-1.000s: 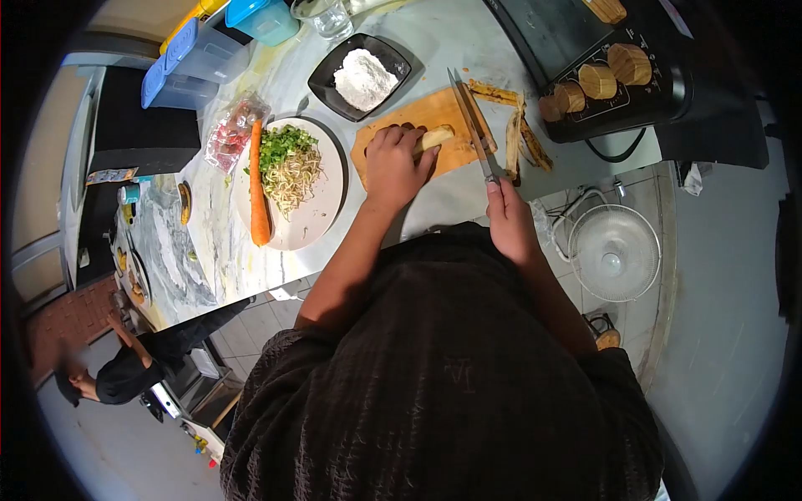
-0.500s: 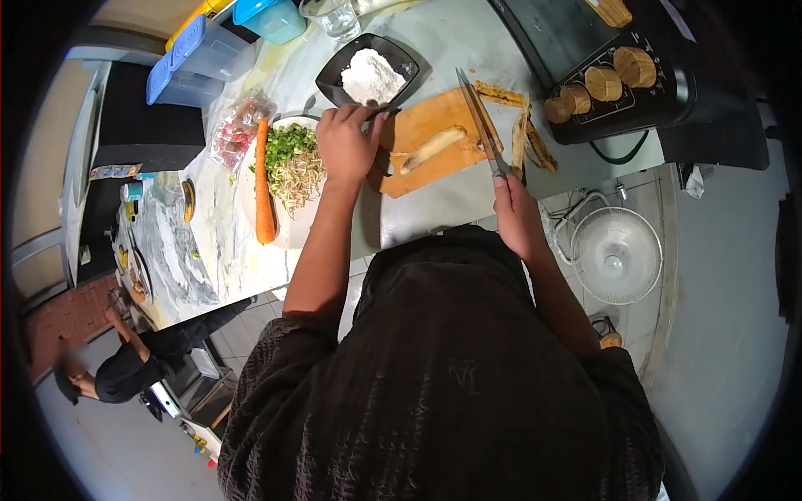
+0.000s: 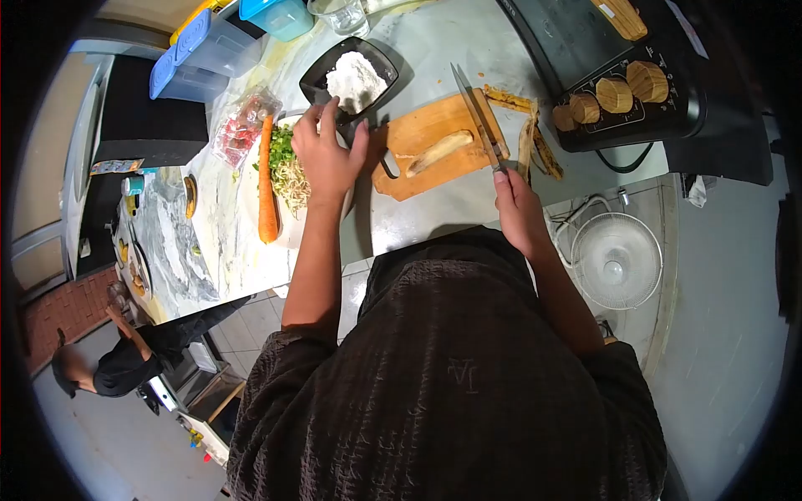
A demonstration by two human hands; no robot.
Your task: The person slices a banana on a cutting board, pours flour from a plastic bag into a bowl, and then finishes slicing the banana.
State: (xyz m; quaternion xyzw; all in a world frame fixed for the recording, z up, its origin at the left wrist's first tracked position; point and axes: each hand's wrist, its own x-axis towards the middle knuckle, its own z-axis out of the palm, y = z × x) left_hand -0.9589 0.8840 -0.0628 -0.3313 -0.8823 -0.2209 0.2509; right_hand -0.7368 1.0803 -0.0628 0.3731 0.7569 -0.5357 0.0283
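My left hand (image 3: 327,159) is at the near edge of a black square bowl (image 3: 316,79) of white powder (image 3: 355,82), its fingers apart and the fingertips by the rim. In my right hand (image 3: 520,209) is the handle of a knife (image 3: 474,108), whose blade lies across the right part of a wooden cutting board (image 3: 434,123). A peeled banana (image 3: 439,153) rests on the board, left of the blade. Beside my left hand, a plate (image 3: 288,234) holds a carrot (image 3: 266,179), chopped greens (image 3: 283,149) and bean sprouts (image 3: 292,185).
Banana peels (image 3: 526,142) lie right of the board, near a black appliance (image 3: 622,100) with wooden knobs. Plastic containers (image 3: 209,50), a glass (image 3: 341,15) and a plastic bag (image 3: 244,125) stand farther back. Another person (image 3: 125,363) is at the lower left.
My left hand has moved left and its fingers have spread. The black bowl has shifted slightly left, away from the board. My right hand still holds the knife in nearly the same place.
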